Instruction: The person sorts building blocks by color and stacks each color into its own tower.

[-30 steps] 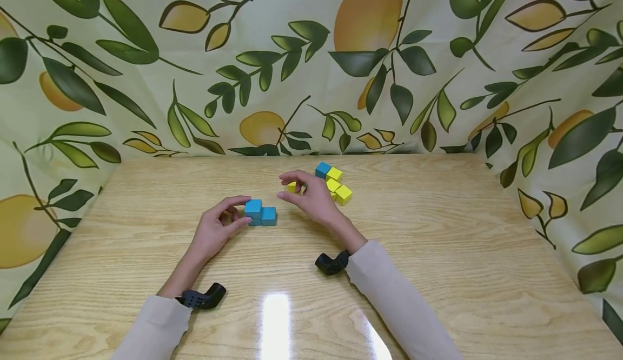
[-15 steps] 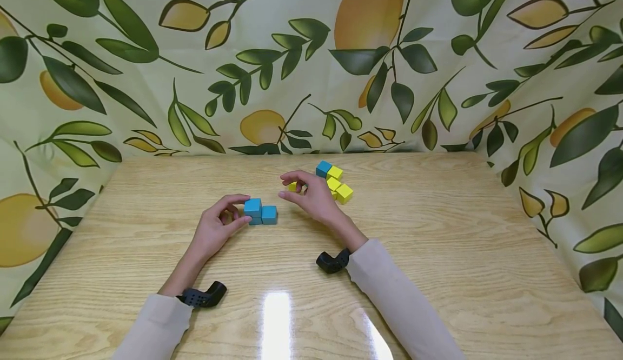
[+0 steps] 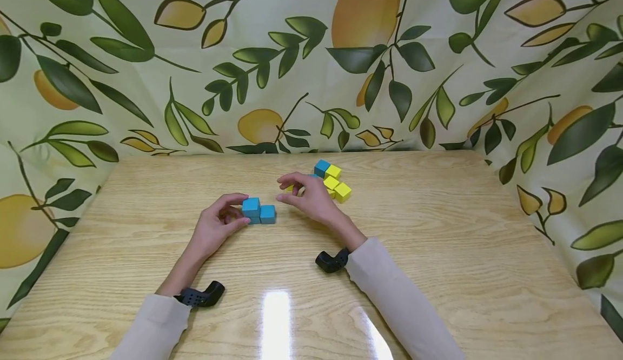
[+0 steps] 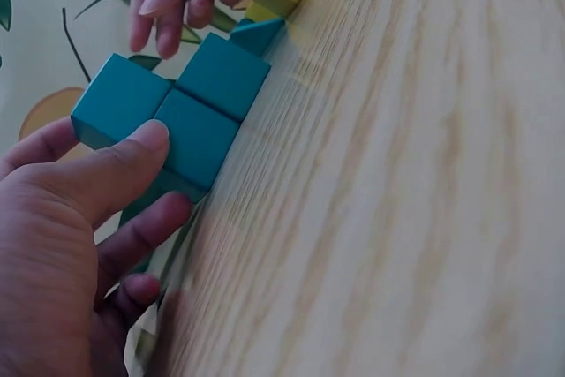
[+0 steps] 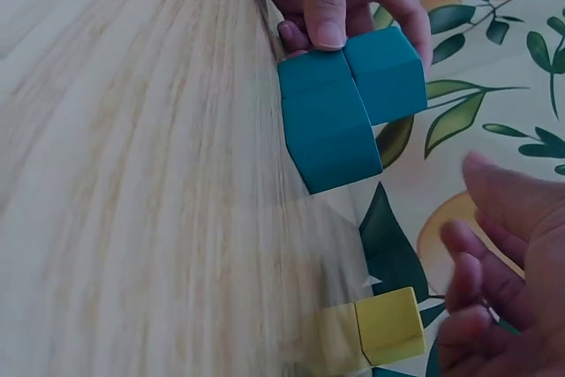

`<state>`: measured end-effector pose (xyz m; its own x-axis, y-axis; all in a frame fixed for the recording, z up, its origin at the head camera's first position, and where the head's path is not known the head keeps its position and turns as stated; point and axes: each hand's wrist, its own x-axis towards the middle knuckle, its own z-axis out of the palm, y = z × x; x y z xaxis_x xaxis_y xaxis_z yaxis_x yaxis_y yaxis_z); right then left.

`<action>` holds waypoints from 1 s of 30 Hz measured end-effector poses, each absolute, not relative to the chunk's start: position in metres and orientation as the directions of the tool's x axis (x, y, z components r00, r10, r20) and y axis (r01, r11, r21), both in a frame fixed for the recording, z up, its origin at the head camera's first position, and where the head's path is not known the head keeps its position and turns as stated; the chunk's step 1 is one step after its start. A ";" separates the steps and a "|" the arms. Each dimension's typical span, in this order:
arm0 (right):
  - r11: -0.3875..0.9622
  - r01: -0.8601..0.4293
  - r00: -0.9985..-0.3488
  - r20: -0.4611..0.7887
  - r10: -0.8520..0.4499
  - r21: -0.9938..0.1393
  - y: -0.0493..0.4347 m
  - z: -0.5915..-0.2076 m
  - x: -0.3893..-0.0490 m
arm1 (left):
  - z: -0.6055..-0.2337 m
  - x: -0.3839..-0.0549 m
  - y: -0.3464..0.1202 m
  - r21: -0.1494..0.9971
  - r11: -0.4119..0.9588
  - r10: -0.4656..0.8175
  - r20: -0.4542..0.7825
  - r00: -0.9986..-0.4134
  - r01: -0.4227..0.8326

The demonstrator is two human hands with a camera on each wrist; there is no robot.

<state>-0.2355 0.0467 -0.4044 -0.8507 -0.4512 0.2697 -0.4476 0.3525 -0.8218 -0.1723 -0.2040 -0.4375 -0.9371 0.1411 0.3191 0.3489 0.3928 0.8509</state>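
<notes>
My left hand (image 3: 211,225) pinches the stack of blue cubes, thumb on the near side and index finger on the far side. The upper blue cube (image 3: 251,207) rests on a lower blue cube (image 4: 199,139). Beside the lower one, to its right, sits another blue cube (image 3: 267,214) on the table. In the left wrist view, the thumb tip lies near the seam between upper and lower cubes. My right hand (image 3: 309,197) hovers right of these cubes, apart from them, fingers loosely bent and holding nothing. It partly hides the loose cubes behind it.
Behind and right of my right hand lie several yellow cubes (image 3: 343,192) and a darker blue cube (image 3: 322,168) on the wooden table (image 3: 438,230). A patterned cloth (image 3: 287,68) with leaves and fruit hangs along the table's far edge and sides.
The whole view shifts slightly. Both hands and the cubes keep nearly the same places; a little more blue shows behind my right hand.
</notes>
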 end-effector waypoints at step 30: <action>0.374 -0.464 -0.786 0.179 -0.592 -0.803 0.041 -0.407 -0.228 | -0.436 -0.173 -0.204 0.852 0.392 0.143 0.317 -0.938 0.347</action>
